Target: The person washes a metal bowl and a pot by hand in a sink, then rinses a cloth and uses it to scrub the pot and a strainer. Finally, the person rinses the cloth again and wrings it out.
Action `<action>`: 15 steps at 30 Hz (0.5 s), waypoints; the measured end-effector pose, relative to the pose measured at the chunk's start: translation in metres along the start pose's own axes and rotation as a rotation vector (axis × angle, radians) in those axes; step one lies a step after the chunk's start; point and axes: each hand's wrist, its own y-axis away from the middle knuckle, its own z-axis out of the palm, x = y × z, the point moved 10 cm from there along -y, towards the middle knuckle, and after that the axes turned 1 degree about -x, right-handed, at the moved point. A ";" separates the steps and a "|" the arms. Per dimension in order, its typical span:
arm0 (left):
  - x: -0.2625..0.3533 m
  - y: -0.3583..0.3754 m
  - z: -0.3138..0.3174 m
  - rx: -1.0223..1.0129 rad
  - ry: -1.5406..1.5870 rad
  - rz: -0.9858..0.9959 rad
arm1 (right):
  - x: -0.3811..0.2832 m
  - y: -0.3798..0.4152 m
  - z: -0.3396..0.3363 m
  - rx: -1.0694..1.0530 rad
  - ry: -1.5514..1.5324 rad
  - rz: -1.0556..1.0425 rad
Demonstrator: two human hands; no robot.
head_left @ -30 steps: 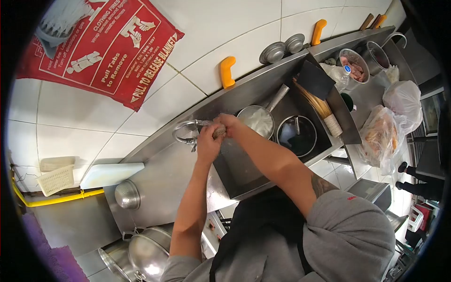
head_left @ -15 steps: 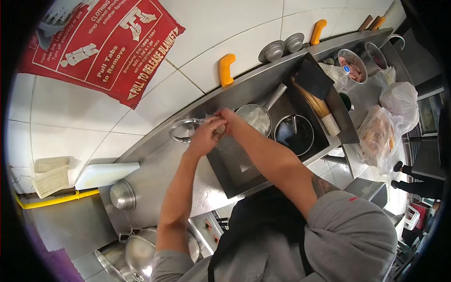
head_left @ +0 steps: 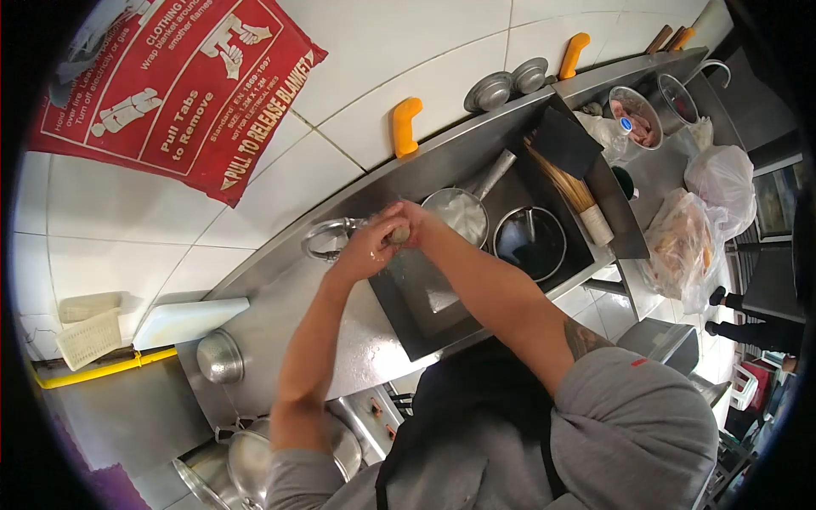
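Note:
Both my hands are together under the curved metal faucet [head_left: 323,240] at the sink's left end. My left hand [head_left: 367,248] is closed around a small grey-brown lump [head_left: 398,235], whose kind I cannot make out. Against it presses my right hand [head_left: 414,223], its fingers curled and partly hidden behind the left hand. The skin looks wet, with white flecks on the left hand. Below lies the steel sink basin [head_left: 416,314]. To the right of my hands are a saucepan [head_left: 459,212] with whitish contents and a round dark-filled pot [head_left: 530,246].
Bundled thin sticks [head_left: 565,183] stand by the sink divider. Beyond are a bowl of raw meat [head_left: 637,115] and plastic bags [head_left: 680,238]. A white board [head_left: 191,321] and a metal bowl [head_left: 220,355] are at left. A red fire blanket pouch [head_left: 187,102] hangs above.
My hands have shifted slightly against each other around the lump, and my left forearm has moved a little left. The whole view has drifted slightly.

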 end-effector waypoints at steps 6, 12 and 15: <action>-0.057 0.005 -0.021 0.179 0.193 -0.227 | -0.004 0.022 0.041 0.080 -0.344 -0.253; -0.110 0.049 0.004 1.265 1.130 -0.383 | -0.053 0.091 0.060 0.397 -0.114 -0.863; -0.141 0.033 0.041 1.198 1.447 -0.661 | -0.058 0.100 0.093 0.300 0.254 -0.893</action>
